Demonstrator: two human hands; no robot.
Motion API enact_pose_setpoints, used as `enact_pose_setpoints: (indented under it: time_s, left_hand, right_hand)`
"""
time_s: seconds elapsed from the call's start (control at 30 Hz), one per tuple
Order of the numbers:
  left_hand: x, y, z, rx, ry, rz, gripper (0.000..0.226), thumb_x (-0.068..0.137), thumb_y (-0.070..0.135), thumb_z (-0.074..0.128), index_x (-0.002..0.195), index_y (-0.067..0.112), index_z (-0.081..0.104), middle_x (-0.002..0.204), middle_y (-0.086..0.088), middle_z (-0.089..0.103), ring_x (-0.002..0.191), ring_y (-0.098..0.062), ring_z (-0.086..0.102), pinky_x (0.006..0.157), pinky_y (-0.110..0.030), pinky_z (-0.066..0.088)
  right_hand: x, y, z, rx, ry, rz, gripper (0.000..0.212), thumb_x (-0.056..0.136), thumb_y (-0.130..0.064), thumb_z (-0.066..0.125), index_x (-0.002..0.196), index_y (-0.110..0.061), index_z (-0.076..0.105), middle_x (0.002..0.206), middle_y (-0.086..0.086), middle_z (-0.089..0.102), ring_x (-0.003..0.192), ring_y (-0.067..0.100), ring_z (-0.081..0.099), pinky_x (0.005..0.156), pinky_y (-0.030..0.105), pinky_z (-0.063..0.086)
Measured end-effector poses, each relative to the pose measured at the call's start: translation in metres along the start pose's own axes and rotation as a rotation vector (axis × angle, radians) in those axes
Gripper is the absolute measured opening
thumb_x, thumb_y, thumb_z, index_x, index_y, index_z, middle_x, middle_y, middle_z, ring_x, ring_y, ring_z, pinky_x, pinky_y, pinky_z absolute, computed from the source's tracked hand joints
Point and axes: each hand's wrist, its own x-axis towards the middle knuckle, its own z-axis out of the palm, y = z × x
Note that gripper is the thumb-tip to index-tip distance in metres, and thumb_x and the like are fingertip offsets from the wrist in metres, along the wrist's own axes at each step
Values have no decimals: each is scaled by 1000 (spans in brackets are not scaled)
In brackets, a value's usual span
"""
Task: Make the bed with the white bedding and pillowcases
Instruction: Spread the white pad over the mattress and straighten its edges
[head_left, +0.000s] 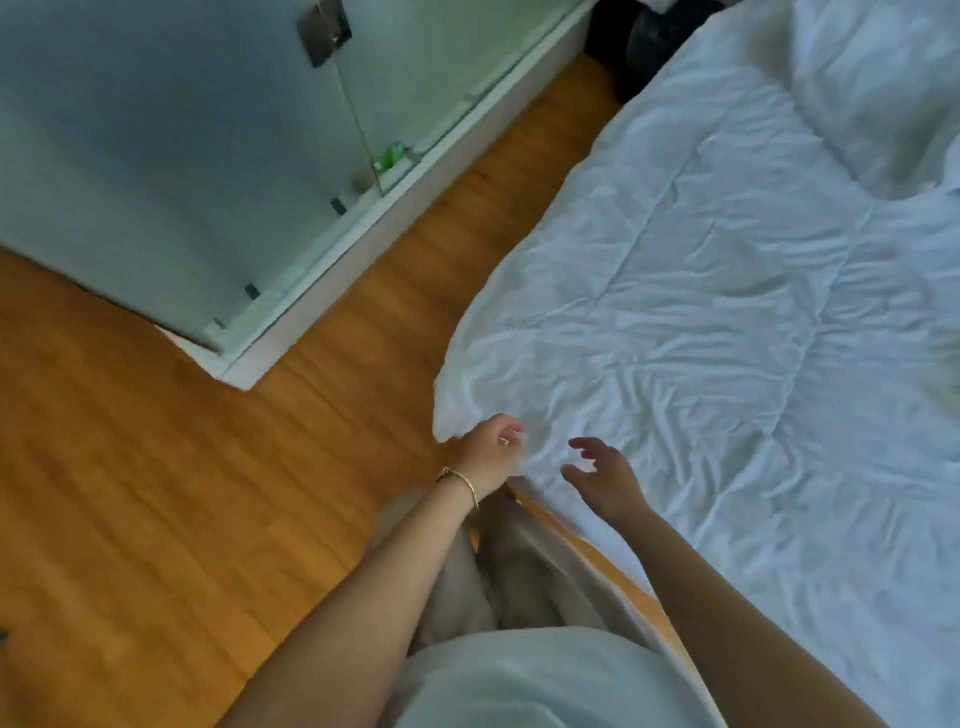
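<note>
White duvet (701, 322) lies wrinkled across the bed, its near corner at approx 6 o'clock of the frame. Left hand (491, 452) w/ bracelet (460, 480) sits at that corner, fingers curled at the edge; can't tell if it's pinching fabric. Right hand (605, 475) is just at its 3 o'clock, fingers spread loose over the duvet, holding nothing. Pillow (878, 88) at 1 o'clock; wood floor (156, 467) left.
</note>
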Motion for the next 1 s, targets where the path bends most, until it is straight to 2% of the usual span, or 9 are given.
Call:
enact_pose_setpoints:
  time_s: [0.07, 0.17, 0.23, 0.3, 0.37, 0.47, 0.63, 0.8, 1.0]
  left_hand:
    - [36, -6, -17, 169, 0, 50, 37, 93, 19, 53, 129, 22, 55, 138, -4, 46, 129, -21, 40, 103, -29, 35]
    - [82, -13, -43, 406, -15, 74, 59, 91, 27, 58, 143, 40, 35, 160, -3, 1, 145, -33, -1, 116, -44, 20]
    - [107, -15, -59, 484, -82, 32, 71, 91, 28, 60, 147, 49, 21, 157, -3, -25, 143, -38, -21, 115, -51, 16]
    - [128, -19, -69, 502, -161, 19, 80, 91, 27, 62, 147, 52, 11, 154, -2, -34, 141, -41, -26, 113, -54, 17]
    - [147, -25, -72, 504, -232, 64, 84, 89, 29, 65, 147, 54, 9, 155, 0, -30, 143, -40, -19, 114, -52, 18]
    - [162, -32, -64, 492, -248, 178, 75, 87, 25, 68, 145, 47, 26, 155, -2, -5, 140, -34, 11, 112, -37, 25]
    - [170, -31, -70, 378, -203, 381, 60, 85, -11, 57, 134, 22, 52, 134, -7, 23, 120, -16, 35, 89, 6, 18]
    - [170, -46, -130, 502, -318, 435, 56, 88, -12, 50, 132, 23, 56, 135, -3, 22, 120, -9, 29, 100, -6, 18]
    - [179, -47, -159, 638, -338, 353, 53, 92, -1, 55, 137, 26, 50, 143, -3, 19, 129, -16, 32, 105, -15, 25]
  right_hand:
    - [15, -6, 14, -113, 71, 2, 57, 87, -35, 66, 140, -32, 45, 148, 5, 39, 138, 27, 31, 103, 39, 33]
    - [33, -22, 27, -367, 104, 34, 85, 82, -49, 69, 150, -45, 19, 161, -2, 8, 146, 32, 6, 111, 51, 28]
    - [42, -29, 30, -545, 83, 105, 102, 77, -53, 72, 149, -51, -1, 160, -5, -6, 147, 35, -2, 112, 58, 24]
    - [52, -26, 35, -701, 82, 152, 114, 76, -51, 75, 147, -52, -15, 157, -2, -12, 146, 38, -3, 110, 61, 22]
    - [64, -25, 35, -843, 96, 173, 116, 80, -37, 74, 144, -50, -22, 156, 5, -5, 144, 38, 9, 108, 58, 30]
    - [76, -26, 30, -863, 141, 124, 109, 85, -13, 67, 149, -47, -14, 141, 11, 29, 123, 30, 43, 90, 40, 49]
    - [71, -23, 29, -640, 135, 74, 85, 89, 2, 47, 153, -42, 11, 103, 8, 55, 94, 26, 59, 78, 33, 47]
    - [58, -50, 75, -470, 36, 77, 88, 83, 5, 48, 151, -42, 19, 92, 2, 55, 97, 25, 59, 72, 27, 37]
    - [71, -67, 80, -215, -73, 134, 78, 88, 3, 45, 148, -44, 28, 111, 3, 51, 106, 25, 54, 89, 32, 47]
